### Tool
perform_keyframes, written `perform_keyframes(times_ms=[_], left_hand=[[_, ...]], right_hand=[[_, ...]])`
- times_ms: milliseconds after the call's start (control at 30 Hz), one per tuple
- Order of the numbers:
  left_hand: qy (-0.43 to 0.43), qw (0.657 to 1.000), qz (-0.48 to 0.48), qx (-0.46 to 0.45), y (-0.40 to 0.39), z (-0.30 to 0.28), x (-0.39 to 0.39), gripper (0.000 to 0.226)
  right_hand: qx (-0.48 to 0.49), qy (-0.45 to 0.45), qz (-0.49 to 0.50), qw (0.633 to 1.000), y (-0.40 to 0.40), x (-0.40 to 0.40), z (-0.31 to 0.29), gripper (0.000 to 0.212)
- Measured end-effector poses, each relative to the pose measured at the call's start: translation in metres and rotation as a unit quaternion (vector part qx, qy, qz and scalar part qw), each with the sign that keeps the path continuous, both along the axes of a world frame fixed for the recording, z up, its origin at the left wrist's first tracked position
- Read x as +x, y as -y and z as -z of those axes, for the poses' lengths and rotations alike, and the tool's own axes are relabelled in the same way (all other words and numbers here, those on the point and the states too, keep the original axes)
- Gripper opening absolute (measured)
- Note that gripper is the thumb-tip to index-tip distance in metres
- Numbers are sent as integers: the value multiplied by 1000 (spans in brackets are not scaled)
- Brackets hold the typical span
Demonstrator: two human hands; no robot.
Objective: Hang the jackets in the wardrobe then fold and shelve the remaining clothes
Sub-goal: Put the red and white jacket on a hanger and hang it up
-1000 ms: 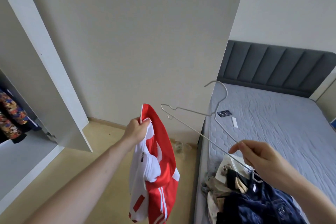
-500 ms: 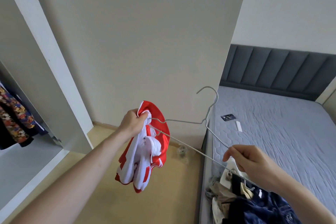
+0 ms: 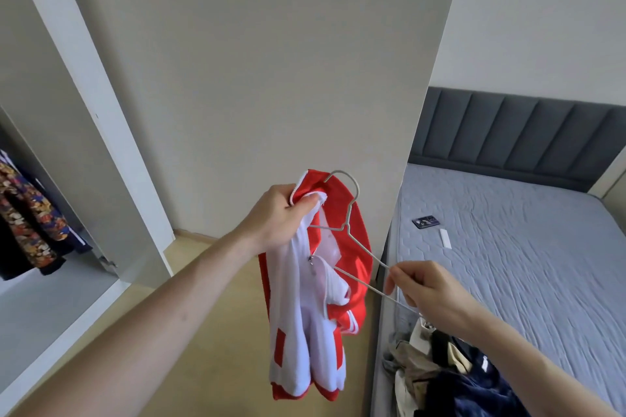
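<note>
A red and white jacket (image 3: 305,315) hangs in the air from my left hand (image 3: 283,217), which grips its collar. My right hand (image 3: 423,291) pinches one end of a thin wire hanger (image 3: 350,213). The hanger's other shoulder sits inside the jacket's collar opening, and its hook sticks up against the red fabric. A pile of remaining clothes (image 3: 447,376), dark blue, beige and black, lies on the near corner of the bed. The open wardrobe (image 3: 50,179) stands at the left with patterned garments (image 3: 30,217) hanging inside.
A grey mattress (image 3: 525,247) with a dark padded headboard (image 3: 515,132) fills the right side; a small dark card (image 3: 425,222) and a white strip (image 3: 445,240) lie on it. A wall pillar (image 3: 271,78) stands straight ahead. Tan floor (image 3: 189,298) runs between wardrobe and bed.
My right hand has pushed the hanger leftward into the jacket's collar. The jacket has lifted and now hangs longer below my left hand.
</note>
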State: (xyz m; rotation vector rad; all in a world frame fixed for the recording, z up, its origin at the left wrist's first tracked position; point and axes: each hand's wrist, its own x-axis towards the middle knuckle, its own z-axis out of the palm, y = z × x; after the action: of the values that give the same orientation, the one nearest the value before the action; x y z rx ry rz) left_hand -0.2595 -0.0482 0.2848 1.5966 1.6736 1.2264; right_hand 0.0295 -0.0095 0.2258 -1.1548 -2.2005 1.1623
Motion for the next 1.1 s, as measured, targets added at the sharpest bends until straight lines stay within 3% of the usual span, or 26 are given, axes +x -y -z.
perform_keyframes(times_ms=[133,267,400,467,600,667,767,867,933,1033,1100], left_hand=[[-110,992,53,-23,9,-3,17,32],[-259,961,96,-1,13,-7,29,8],[-327,928,161,-74,9,-15,17,65],[-351,911,199,-85,4,-18,9,68],[-362,921,145,-10,-15,-24,-7,19],[-350,928,125,14,-23,-23,-13,34],[-339,932,109,64,-27,-24,-19,37],[-334,932,82,113,-28,-29,-26,27],[-324,935,57,132,-29,-33,-31,34],[-324,935,42,141,-32,-38,-34,32],[-330,931,34,150,-34,-40,-34,24]], right_hand=[[-47,-112,14,993,10,0,18,49],[-78,-174,42,981,17,3,28,56],[-93,-197,30,976,23,8,30,53],[-104,-214,30,971,26,10,27,52],[-118,-234,24,965,28,11,21,51],[-120,-237,26,964,26,9,17,44],[-123,-277,70,950,14,10,18,39],[-202,-337,212,895,-5,23,38,46],[-254,-316,275,872,-11,27,60,43],[-305,-233,261,886,-4,13,90,28],[-311,-183,221,906,5,-8,100,30]])
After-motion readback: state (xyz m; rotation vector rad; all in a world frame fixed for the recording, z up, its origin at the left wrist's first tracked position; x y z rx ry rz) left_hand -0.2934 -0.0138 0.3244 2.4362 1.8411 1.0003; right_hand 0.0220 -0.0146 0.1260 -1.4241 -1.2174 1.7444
